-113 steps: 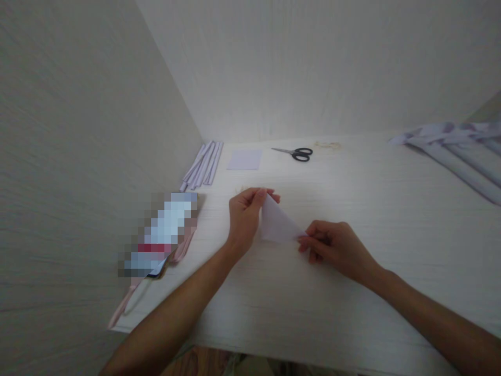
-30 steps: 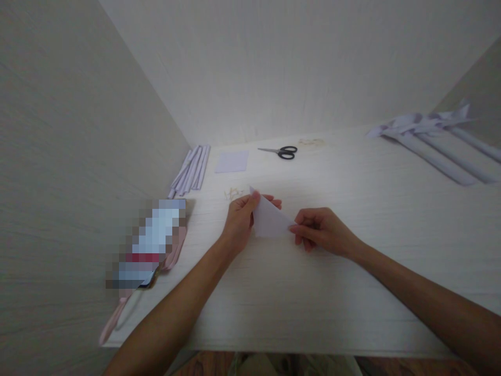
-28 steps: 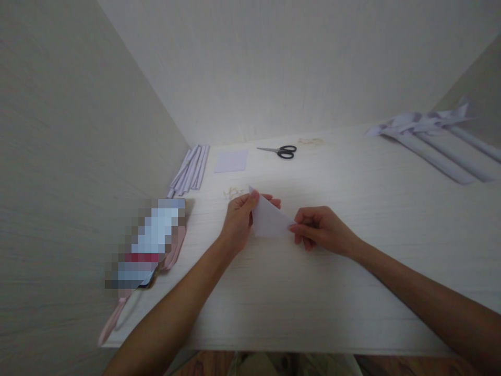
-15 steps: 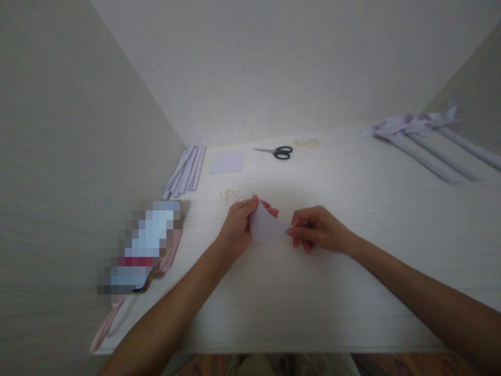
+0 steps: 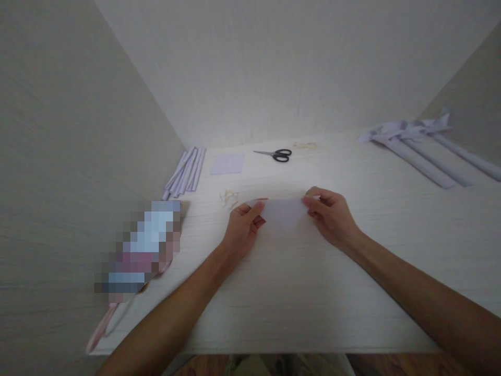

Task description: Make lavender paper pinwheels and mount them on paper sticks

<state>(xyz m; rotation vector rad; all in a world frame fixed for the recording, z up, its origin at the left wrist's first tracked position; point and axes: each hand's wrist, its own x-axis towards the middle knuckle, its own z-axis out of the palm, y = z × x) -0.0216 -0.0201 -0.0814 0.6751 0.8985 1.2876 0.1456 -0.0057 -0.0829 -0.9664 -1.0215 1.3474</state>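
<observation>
The left hand (image 5: pixel 243 225) and right hand (image 5: pixel 332 214) are both over the middle of the pale wood-grain tabletop (image 5: pixel 297 292), with a pale lilac folded paper triangle (image 5: pixel 284 213) stretched between them. The left fingers are closed in a pinch on the paper's left corner, and the right fingers are closed in a pinch on its right corner. The long edge of the paper runs along the far side and its point faces the person. Whether it rests on the tabletop or is held just above it cannot be told. A small heap of pale scraps (image 5: pixel 228 197) lies just beyond the left hand. Further back are a black-handled pair of scissors (image 5: pixel 276 154), a flat square lilac paper sheet (image 5: pixel 227 163) and a bundle of lilac paper strips (image 5: pixel 186 169) against the left wall. Lilac paper pinwheels on long rolled stems (image 5: pixel 415 151) lie well apart at the far right.
</observation>
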